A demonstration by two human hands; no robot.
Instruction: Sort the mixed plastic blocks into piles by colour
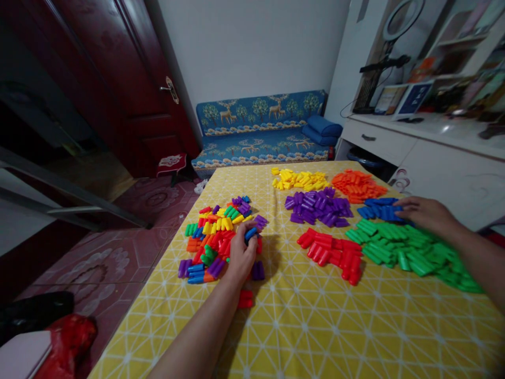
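A mixed heap of coloured plastic pegs [215,237] lies on the left of a table under a yellow patterned cloth [315,321]. My left hand [241,253] rests on that heap, fingers curled round a blue peg [250,233]. Sorted heaps lie to the right: yellow pegs [300,179], orange pegs [358,185], purple pegs [317,207], blue pegs [379,209], red pegs [333,251] and green pegs [410,251]. My right hand [424,213] lies over the near end of the blue heap, palm down, fingers touching the pegs; what it holds, if anything, is hidden.
Two loose red pegs [245,299] lie near my left forearm. A blue patterned sofa bench [262,131] stands beyond the table, a dark red door [118,79] to the left, and a white cabinet [434,152] with shelves to the right. A red bag [67,337] lies on the floor.
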